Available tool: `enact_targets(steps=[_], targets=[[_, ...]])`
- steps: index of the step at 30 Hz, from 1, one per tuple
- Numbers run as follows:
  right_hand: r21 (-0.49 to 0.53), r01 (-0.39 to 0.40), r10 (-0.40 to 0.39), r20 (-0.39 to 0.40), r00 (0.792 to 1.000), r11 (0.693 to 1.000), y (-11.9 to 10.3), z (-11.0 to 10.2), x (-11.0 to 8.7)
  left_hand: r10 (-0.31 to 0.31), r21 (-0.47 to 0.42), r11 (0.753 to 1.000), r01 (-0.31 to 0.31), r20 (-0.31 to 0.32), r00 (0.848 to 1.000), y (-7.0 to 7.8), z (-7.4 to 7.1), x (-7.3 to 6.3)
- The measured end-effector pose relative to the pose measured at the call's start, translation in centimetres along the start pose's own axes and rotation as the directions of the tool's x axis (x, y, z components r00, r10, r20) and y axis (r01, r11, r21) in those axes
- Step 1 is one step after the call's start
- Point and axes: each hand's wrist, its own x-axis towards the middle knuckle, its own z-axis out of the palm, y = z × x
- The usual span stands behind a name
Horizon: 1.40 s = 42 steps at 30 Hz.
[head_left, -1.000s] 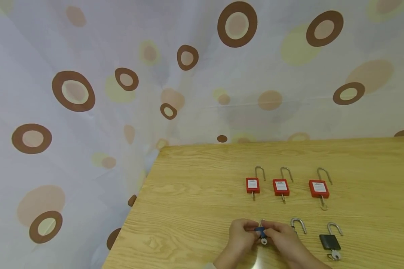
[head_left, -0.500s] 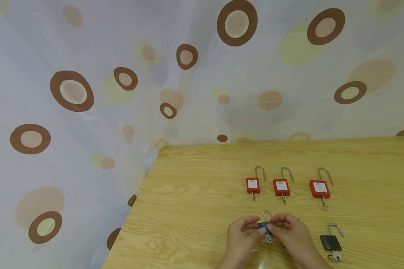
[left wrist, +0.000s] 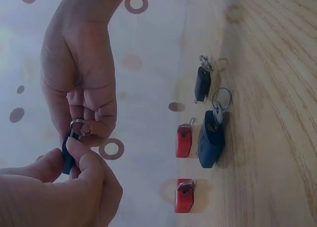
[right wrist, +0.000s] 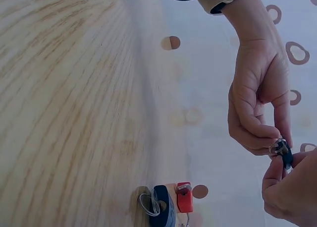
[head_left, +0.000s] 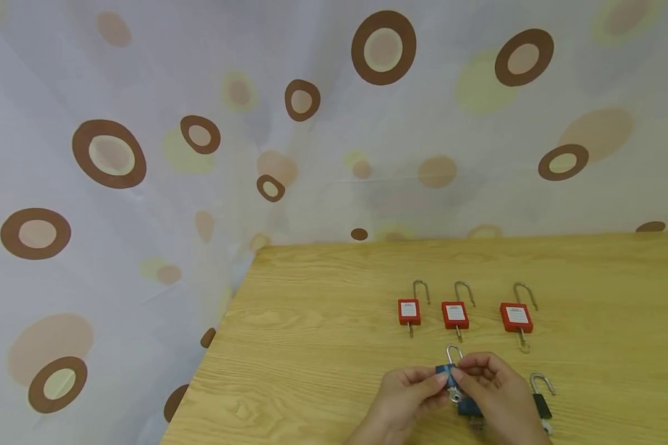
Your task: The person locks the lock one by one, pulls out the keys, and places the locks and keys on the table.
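Note:
Both hands meet over the front of the table on a small blue padlock [head_left: 445, 372], its steel shackle pointing away. My left hand [head_left: 398, 398] pinches the padlock's left side between thumb and fingers. From the other side my right hand [head_left: 498, 392] pinches it near the shackle. A key [head_left: 455, 394] sticks out of the bottom, and a key ring [left wrist: 80, 127] on it shows in the left wrist view. Below the hands lies a second, larger blue padlock [head_left: 469, 406] with its own key, its shackle hidden by the right hand.
A black padlock [head_left: 542, 405] with a raised shackle lies just right of the right hand, partly covered. Farther back stand in a row a left red padlock [head_left: 409, 312], a middle red padlock [head_left: 455, 315] and a right red padlock [head_left: 516, 317], shackles up, keys inserted.
Both hands have moved slightly right with the small blue padlock, and more of its shackle shows. The larger blue padlock now shows between the hands. The head view has shifted a little.

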Motion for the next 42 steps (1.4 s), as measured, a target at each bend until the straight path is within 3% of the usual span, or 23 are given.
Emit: enact_targets(steps=[12, 17, 21, 24, 28, 35, 42], targets=[[-0.010, 0.085, -0.086, -0.063, 0.994, 0.996, -0.3, -0.1, -1.2, 0.041, 0.030, 0.999, -0.042, 0.042, 0.998, 0.8, 0.3, -1.5], [-0.195, 0.125, -0.144, -0.088, 0.986, 0.973, -1.1, -0.7, -1.4, 0.079, 0.092, 0.992, -0.085, 0.070, 0.994, 0.8, 0.2, -1.7], [-0.352, 0.159, -0.184, -0.038, 0.982, 0.922, -1.8, -0.7, -1.2, 0.072, 0.127, 0.988, -0.084, 0.097, 0.993, 0.5, 0.0, -1.7], [-0.400, 0.172, -0.182, 0.013, 0.983, 0.900, -2.0, -0.7, -0.7, 0.058, 0.139, 0.988, -0.074, 0.111, 0.992, 0.4, -0.1, -1.6], [-0.373, 0.213, -0.205, 0.061, 0.977, 0.903, -1.7, -0.6, 0.1, 0.039, 0.175, 0.983, -0.058, 0.111, 0.993, 0.2, -0.4, -1.4], [-0.256, 0.260, -0.242, 0.100, 0.965, 0.931, -1.0, -0.4, 0.7, -0.048, 0.149, 0.988, 0.038, 0.069, 0.996, -0.4, -0.5, -0.7], [-0.233, 0.273, -0.260, 0.085, 0.962, 0.933, -0.8, -0.5, 0.7, -0.010, 0.173, 0.985, 0.001, 0.050, 0.999, -0.5, -0.2, -0.8]])
